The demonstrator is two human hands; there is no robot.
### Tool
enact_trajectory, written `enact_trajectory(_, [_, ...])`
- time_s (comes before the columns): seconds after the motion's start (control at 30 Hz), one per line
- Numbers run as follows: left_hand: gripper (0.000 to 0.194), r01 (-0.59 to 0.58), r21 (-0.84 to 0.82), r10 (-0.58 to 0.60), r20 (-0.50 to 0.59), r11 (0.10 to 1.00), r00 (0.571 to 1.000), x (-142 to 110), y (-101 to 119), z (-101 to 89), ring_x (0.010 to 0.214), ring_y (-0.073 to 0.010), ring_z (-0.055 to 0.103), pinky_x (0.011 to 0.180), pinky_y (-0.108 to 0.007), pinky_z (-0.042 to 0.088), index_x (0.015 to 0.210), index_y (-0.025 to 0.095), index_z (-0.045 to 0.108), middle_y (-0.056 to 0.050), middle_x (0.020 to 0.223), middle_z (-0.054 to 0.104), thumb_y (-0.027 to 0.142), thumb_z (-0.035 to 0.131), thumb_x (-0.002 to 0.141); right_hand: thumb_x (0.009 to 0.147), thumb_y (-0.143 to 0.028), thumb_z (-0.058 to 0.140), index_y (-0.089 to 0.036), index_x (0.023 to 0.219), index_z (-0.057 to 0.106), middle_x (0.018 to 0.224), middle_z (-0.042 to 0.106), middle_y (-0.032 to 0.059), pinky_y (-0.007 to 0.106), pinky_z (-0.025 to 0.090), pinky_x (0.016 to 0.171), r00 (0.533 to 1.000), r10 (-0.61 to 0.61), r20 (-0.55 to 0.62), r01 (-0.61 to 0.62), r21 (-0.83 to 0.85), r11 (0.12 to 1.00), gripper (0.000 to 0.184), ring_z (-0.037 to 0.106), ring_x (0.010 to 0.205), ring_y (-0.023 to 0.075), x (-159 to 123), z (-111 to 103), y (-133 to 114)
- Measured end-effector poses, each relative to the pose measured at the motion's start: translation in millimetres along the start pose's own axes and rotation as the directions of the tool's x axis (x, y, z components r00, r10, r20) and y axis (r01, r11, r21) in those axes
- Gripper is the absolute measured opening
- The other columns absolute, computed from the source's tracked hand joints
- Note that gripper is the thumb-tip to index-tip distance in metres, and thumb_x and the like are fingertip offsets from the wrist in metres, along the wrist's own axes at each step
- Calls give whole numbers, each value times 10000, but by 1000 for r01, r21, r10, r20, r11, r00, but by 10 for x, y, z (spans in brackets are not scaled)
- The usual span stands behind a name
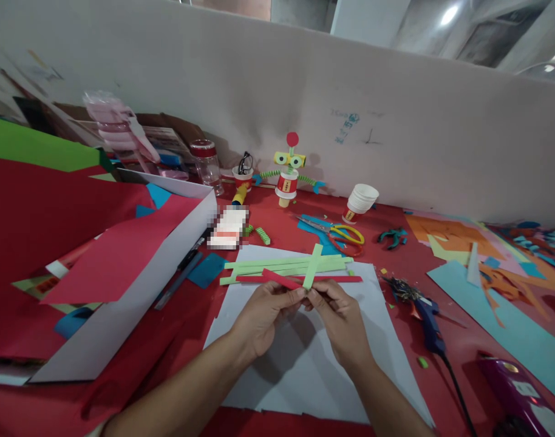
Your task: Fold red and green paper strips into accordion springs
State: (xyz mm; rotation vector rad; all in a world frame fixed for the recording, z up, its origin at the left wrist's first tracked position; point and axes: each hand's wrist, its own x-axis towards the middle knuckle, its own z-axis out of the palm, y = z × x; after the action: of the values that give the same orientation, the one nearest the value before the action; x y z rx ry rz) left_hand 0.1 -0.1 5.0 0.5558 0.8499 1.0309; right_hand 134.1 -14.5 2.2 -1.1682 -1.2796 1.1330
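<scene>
My left hand [262, 315] pinches the near end of a red paper strip [278, 278] between thumb and fingers. Against it, my right hand [343, 321] grips the lower end of a light green paper strip [314, 262], which points up and away. The two strips meet at an angle at my fingertips; the exact join is hidden. Just behind my hands, several light green strips [254, 267] and another red strip [348, 279] lie on a white sheet [282, 388]. Both hands are closed, held over this sheet.
A paper-cup figure [286, 181] stands at the back, near stacked cups [362, 199]. Scissors [345, 233], pliers [391, 238] and a glue gun [427, 321] lie rightward. A box of coloured paper [122, 261] fills the left. A purple device [517, 388] sits front right.
</scene>
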Motion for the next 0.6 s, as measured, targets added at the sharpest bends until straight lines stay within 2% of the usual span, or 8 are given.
enact_trajectory(0.1, [161,-17,8,17,5,1000,1000,-7,20,6,651,-129,584,669,-255,437,671,159,717,-28,677,672,258,809,584,822,-304,605,-198,857,681,780,606,13,256,491,655,999,34,-9,-34,27,999,135,577,681,132,7,-4,-17])
enact_trajectory(0.3, [110,-88,100,85,31,991,996,-40,45,26,588,-101,514,607,-237,392,653,159,703,-6,617,628,257,753,655,829,-310,595,-198,851,695,764,617,19,261,494,652,999,10,-37,-11,-7,1000,151,582,682,140,-9,-9,-30])
enact_trajectory(0.47, [110,-38,81,40,-13,996,999,-17,17,9,598,-110,544,623,-239,403,639,158,707,-10,591,632,259,743,662,804,-301,625,-196,925,681,826,657,30,274,501,694,997,74,-38,-70,102,992,170,599,725,144,-7,22,28])
enact_trajectory(0.53, [102,-23,40,25,-62,999,998,-6,17,3,588,-98,542,615,-226,407,646,157,709,-6,604,645,244,761,640,750,-279,683,-203,989,656,847,672,30,291,501,730,997,81,-19,-76,165,983,252,607,767,154,-10,45,40])
enact_trajectory(0.6, [99,-24,18,25,-63,1000,998,-2,22,0,612,-104,560,623,-220,417,661,156,714,-8,621,658,230,770,626,686,-246,741,-214,1017,632,863,674,26,307,501,762,998,66,8,-67,210,975,350,613,807,164,-17,67,35])
